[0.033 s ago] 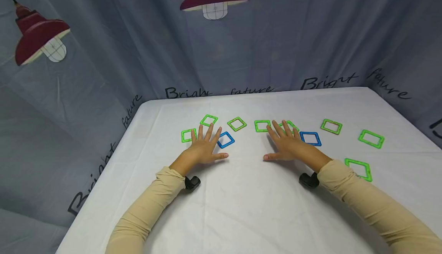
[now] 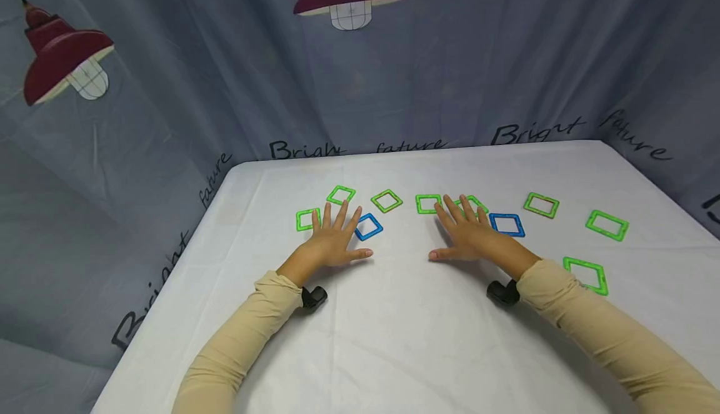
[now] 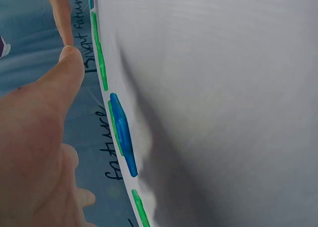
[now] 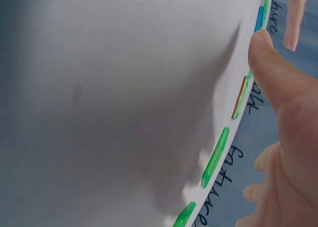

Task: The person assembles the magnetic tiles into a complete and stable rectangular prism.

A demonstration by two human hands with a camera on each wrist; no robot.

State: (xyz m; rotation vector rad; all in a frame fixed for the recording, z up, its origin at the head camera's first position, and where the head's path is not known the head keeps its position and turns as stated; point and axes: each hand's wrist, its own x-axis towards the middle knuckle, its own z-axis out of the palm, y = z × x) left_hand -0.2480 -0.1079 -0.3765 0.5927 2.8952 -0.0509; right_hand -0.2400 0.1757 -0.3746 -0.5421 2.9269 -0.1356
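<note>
Both hands flat, fingers spread, holding nothing: left hand (image 2: 333, 243) beside blue square frame (image 2: 368, 227), right hand (image 2: 469, 237) partly over green frame (image 2: 472, 204), mid-frame on table (image 2: 394, 326); likely resting pose.

green square frames (image 2: 429, 204), blue square frames (image 2: 368, 227), flat

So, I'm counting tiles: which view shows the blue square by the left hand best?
The head view: the blue square lies flat, its whole outline visible beside the left hand. The left wrist view shows it edge-on; in the right wrist view it can't be picked out.
</note>
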